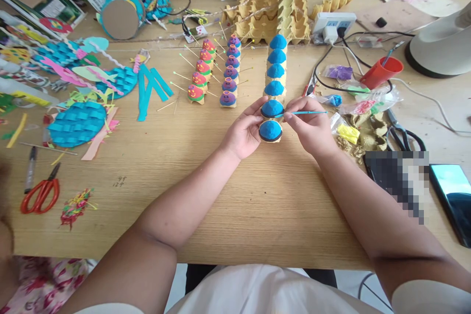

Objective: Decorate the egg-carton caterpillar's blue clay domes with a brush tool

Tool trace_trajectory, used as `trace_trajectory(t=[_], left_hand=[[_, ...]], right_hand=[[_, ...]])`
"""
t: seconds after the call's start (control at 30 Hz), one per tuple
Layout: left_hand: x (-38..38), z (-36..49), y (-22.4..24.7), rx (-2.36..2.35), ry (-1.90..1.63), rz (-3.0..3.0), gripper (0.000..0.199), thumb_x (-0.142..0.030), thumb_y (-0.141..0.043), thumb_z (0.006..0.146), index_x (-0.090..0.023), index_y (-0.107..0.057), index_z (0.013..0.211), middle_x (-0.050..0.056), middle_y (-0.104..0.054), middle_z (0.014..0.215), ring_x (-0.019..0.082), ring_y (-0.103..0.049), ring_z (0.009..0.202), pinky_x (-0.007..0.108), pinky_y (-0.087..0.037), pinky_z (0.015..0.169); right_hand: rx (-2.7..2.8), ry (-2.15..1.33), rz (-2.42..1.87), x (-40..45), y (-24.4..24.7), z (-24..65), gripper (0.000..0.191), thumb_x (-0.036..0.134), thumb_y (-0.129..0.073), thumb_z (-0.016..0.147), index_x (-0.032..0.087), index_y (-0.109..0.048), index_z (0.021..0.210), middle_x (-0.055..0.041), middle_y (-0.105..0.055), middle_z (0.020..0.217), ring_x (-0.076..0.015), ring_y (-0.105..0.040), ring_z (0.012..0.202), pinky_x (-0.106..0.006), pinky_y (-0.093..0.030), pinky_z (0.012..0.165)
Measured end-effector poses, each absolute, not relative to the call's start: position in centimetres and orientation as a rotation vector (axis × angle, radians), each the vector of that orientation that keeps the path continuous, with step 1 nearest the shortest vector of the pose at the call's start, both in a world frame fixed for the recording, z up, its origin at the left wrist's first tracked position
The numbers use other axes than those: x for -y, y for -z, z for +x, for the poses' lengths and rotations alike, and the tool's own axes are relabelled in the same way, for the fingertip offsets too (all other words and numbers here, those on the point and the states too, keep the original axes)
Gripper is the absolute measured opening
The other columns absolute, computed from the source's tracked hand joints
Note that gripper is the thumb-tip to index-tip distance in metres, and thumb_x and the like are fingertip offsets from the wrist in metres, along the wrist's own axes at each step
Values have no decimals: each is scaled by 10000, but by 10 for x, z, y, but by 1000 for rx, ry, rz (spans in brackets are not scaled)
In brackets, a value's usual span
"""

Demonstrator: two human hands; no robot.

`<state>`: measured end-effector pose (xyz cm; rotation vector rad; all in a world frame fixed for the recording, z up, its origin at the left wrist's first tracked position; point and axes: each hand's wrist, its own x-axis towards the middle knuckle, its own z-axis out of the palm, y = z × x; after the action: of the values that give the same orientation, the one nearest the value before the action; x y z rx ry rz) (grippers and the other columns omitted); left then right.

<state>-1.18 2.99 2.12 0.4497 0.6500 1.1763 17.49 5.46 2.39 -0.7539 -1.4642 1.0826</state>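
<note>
A strip of egg-carton cups point(275, 69) with blue domed tops runs away from me near the middle of the table. The two nearest domes have a dark band along the lower edge. My left hand point(245, 132) grips the strip's left side by the second-nearest cup, fingers and thumb against it. In my right hand point(309, 125) a thin blue stick point(307, 112) is pinched, its tip touching the band of that same cup. Two finished-looking strips, one red and green point(199, 80), one purple and blue point(230, 72), stand to the left, with thin sticks poking out.
Blue woven paper pieces point(77, 124) and red-handled scissors point(40, 195) lie left. Egg trays point(257, 19) stand behind. On the right are a red cup point(382, 72), a power strip point(334, 23), dark scissors point(403, 135) and a phone point(452, 196). Someone's patterned clothing point(47, 282) shows lower left.
</note>
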Motion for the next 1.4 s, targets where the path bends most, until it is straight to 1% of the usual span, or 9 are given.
trace_trajectory(t=[0.17,0.27,0.43,0.53,0.7,0.93,1.03,1.2,1.4], left_hand=[[-30,-12,-20,-639,-1162,443,682,-106,-526,942,-326,-622,1580,-8,-805,1431,258,-722,1421,418,-604,1172],[-30,-12,-21,-649,-1160,436,681,-107,-530,939,-331,-624,1576,-10,-815,1405,246,-745,1383,400,-621,1138],[-29,-13,-21,-682,-1168,453,625,-106,-555,936,-279,-673,1525,20,-841,1321,222,-789,1271,333,-651,1002],[-30,-14,-20,-671,-1174,451,603,-108,-547,942,-289,-695,1497,11,-857,1252,205,-805,1206,304,-652,922],[-32,-15,-18,-654,-1177,448,629,-102,-553,939,-303,-681,1522,3,-864,1216,198,-807,1162,302,-639,915],[-31,-16,-17,-637,-1160,477,621,-113,-544,945,-307,-676,1521,8,-861,1226,182,-811,1052,308,-638,870],[-32,-16,-16,-630,-1158,486,617,-109,-532,952,-315,-680,1514,3,-859,1229,183,-807,1068,318,-638,895],[-32,-17,-16,-642,-1142,476,654,-118,-544,946,-335,-644,1555,2,-841,1300,194,-797,1135,334,-626,955],[-31,-15,-20,-658,-1149,461,641,-117,-542,919,-303,-670,1519,8,-860,1178,180,-804,1021,314,-632,871]], right_hand=[[1436,-1118,-749,-54,-23,175,388,559,-966,807,253,-728,801,-6,-694,849,-159,-633,808,-324,-541,743],[1427,-1126,-750,-55,-22,175,382,550,-971,804,252,-732,802,-5,-698,851,-158,-633,807,-322,-537,739],[1428,-1153,-718,-56,-22,176,379,533,-976,802,249,-725,800,4,-700,845,-153,-641,807,-325,-540,766],[1422,-1187,-685,-56,-22,177,386,542,-968,808,251,-714,797,10,-695,839,-153,-646,792,-330,-542,761],[1394,-1208,-684,-56,-23,177,383,524,-985,790,252,-716,795,18,-696,828,-145,-646,779,-322,-542,754],[1387,-1226,-703,-57,-22,177,406,528,-1004,764,248,-713,799,19,-697,833,-136,-660,767,-311,-548,730],[1390,-1220,-709,-57,-22,177,421,546,-1005,754,254,-706,805,20,-694,838,-141,-656,773,-311,-560,716],[1385,-1225,-709,-57,-23,176,421,540,-1004,757,250,-703,800,22,-694,830,-134,-652,760,-305,-565,715],[1358,-1262,-692,-57,-24,176,410,516,-1015,746,241,-714,790,27,-690,820,-122,-654,739,-295,-560,713]])
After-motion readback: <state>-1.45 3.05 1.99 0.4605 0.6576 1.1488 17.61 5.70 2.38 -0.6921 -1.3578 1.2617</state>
